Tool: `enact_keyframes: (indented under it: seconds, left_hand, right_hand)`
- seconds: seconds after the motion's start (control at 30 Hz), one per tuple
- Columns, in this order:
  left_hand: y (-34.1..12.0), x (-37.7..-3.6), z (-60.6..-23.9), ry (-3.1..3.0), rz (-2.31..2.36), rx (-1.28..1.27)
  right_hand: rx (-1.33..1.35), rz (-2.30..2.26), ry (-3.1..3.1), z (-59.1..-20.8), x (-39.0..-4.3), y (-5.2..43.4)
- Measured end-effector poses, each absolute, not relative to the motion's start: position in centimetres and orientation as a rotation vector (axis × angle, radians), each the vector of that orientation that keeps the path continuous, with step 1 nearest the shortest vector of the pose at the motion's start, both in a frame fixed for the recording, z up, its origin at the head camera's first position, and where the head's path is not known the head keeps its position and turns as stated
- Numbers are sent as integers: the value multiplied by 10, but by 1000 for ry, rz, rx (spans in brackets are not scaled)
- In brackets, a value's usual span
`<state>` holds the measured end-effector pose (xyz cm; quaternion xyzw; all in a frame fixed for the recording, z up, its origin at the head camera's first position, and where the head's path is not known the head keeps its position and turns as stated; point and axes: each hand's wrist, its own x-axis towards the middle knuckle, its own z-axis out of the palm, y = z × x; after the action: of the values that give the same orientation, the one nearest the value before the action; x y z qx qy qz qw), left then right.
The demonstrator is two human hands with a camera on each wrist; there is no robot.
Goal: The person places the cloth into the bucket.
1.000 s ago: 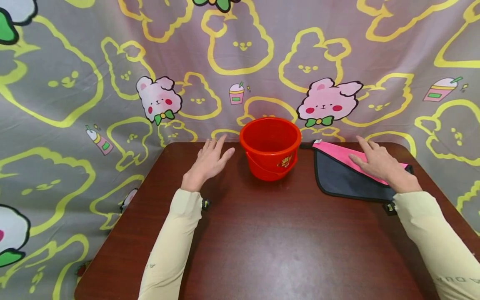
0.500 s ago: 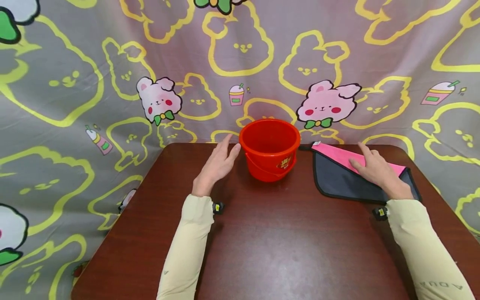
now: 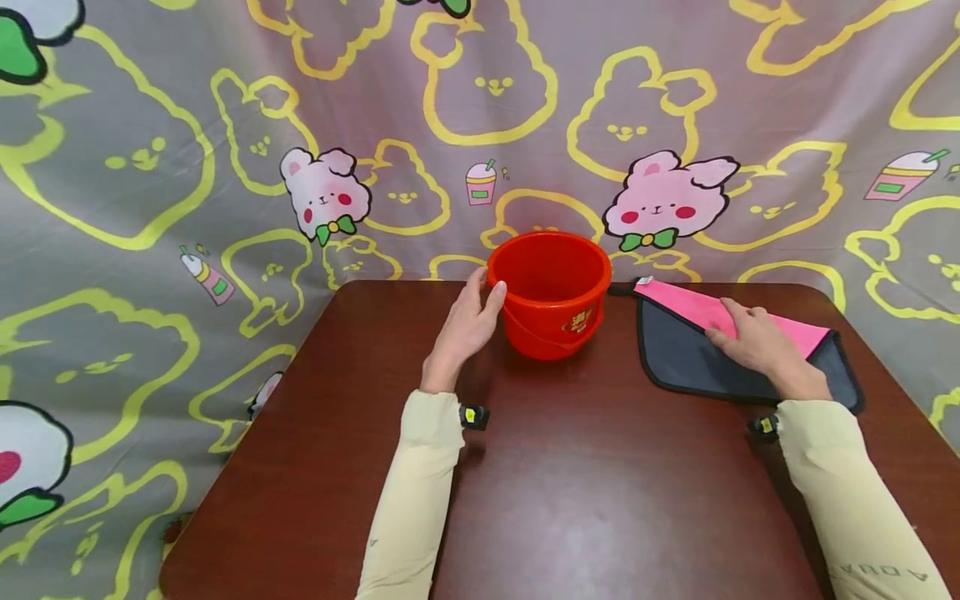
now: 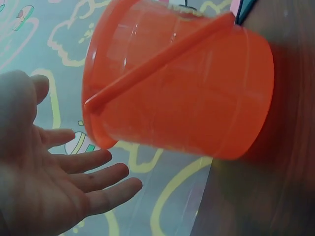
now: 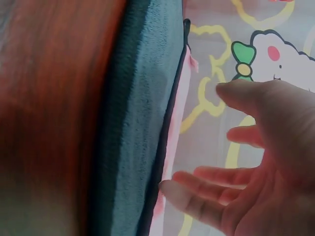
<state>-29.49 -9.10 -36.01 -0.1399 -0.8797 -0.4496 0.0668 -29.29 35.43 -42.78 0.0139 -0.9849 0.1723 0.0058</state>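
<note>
A red plastic bucket [image 3: 543, 329] with a thin handle hanging down its side stands upright at the back of the table. My left hand [image 3: 465, 329] is at its left rim, palm facing it; in the left wrist view the fingers [image 4: 106, 194] are spread and apart from the bucket wall. To the right lies a folded cloth [image 3: 678, 367], dark grey on one side, pink on the other, with black edging. Above its pink fold hovers my right hand [image 3: 765, 346]. In the right wrist view those fingers [image 5: 192, 199] are loosely bent, holding nothing; whether a fingertip touches the cloth is unclear.
The brown wooden table [image 3: 600, 483] has rounded corners and a glossy surface. A grey curtain [image 3: 405, 100] with yellow outlines and rabbit prints hangs close behind it and along the left side. A small black strap end [image 3: 621, 288] sticks out between the cloth and bucket.
My left hand has moved rightward, up to the bucket's rim. My right hand has shifted slightly and come lower over the cloth. The bucket and cloth stay in place.
</note>
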Motion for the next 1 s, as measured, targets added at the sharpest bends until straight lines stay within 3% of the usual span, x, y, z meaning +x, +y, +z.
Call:
enact_keyframes:
  seconds: [0.47, 1.0]
  left_hand:
    - [-69, -297, -374, -2522, -1565, -209]
    - [-57, -298, -379, -2451, -1655, -189]
  right_hand:
    - [153, 342, -3302, -427, -294, 350]
    - [290, 438, -3217, -430, -294, 360]
